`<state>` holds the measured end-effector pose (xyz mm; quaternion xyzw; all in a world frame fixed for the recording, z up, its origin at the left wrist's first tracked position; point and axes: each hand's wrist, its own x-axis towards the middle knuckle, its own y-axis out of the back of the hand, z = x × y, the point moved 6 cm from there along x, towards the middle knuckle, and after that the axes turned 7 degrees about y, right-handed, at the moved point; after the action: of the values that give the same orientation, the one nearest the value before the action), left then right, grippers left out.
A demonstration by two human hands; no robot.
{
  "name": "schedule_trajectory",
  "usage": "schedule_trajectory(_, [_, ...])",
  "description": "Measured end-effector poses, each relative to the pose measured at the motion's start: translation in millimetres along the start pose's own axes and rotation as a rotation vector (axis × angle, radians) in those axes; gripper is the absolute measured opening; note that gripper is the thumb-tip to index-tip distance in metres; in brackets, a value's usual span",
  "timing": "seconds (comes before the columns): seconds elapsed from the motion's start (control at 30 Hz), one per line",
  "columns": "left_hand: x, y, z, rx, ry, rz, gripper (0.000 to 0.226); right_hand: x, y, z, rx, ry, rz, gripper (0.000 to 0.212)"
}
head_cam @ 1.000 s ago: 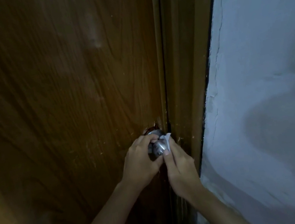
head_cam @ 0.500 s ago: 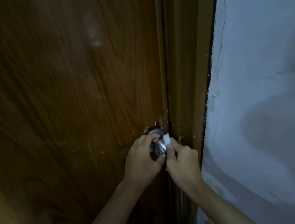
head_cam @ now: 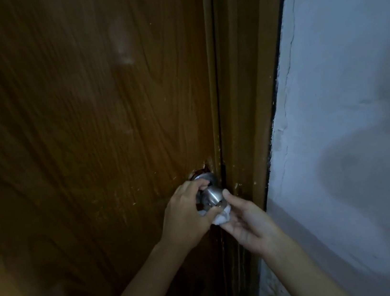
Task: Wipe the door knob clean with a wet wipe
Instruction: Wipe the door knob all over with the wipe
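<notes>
Clearly the wiping step is under way: the door knob point(head_cam: 211, 193), a brushed metal one sitting low on the wooden door point(head_cam: 87, 138) right beside its closing edge, is being worked from below. The wet wipe point(head_cam: 221, 215) is lying bunched into a small white wad under the knob, just below the left thumb and resting on the right hand's fingertips.

The left hand point(head_cam: 185, 212) is curling around the knob from the left — its fingers are hooking over the top and back of the knob while the thumb is pressing in along the underside, touching the wipe. That hand is closing on the knob itself, apparently steadying it. The right hand point(head_cam: 246, 218) is coming in palm-up from the right; its fingers point(head_cam: 228, 194) are lying loosely spread, with the wipe resting in them, not pinched tight. How firmly it is holding the wad I cannot tell, since the left thumb is covering part of it.

The knob's top and front face are showing bare metal, so I judge the next move is calling for a firmer gather of the wipe and a sweep up and around — over the face, then into the neck behind the left fingers, which will likely need to shift aside.

Beyond the hands, the door frame point(head_cam: 242, 116) is standing just to the right, and past it the pale wall point(head_cam: 345, 101).
</notes>
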<state>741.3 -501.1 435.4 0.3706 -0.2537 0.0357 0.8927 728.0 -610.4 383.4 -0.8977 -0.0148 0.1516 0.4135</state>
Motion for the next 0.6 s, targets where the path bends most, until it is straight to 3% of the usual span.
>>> schedule_trajectory(0.1, [0, 0, 0, 0.001, 0.009, -0.004, 0.05, 6, -7, 5, 0.146, -0.034, -0.084, 0.048])
schedule_trajectory(0.2, [-1, 0, 0, 0.008, 0.009, -0.001, 0.049, 9, -7, 2, 0.122, 0.026, -0.049, 0.042])
schedule_trajectory(0.3, [-1, 0, 0, 0.023, 0.007, 0.003, 0.051, 0, 5, -18, -0.261, 0.333, 0.167, 0.021])
schedule_trajectory(0.43, [-2, 0, 0, 0.012, -0.002, 0.005, 0.05, -23, -8, -20, -0.911, 0.746, 0.172, 0.029])
schedule_trajectory(0.6, [-1, 0, 0, 0.023, -0.006, 0.015, 0.049, -9, -10, -14, -1.08, 0.666, 0.022, 0.038])
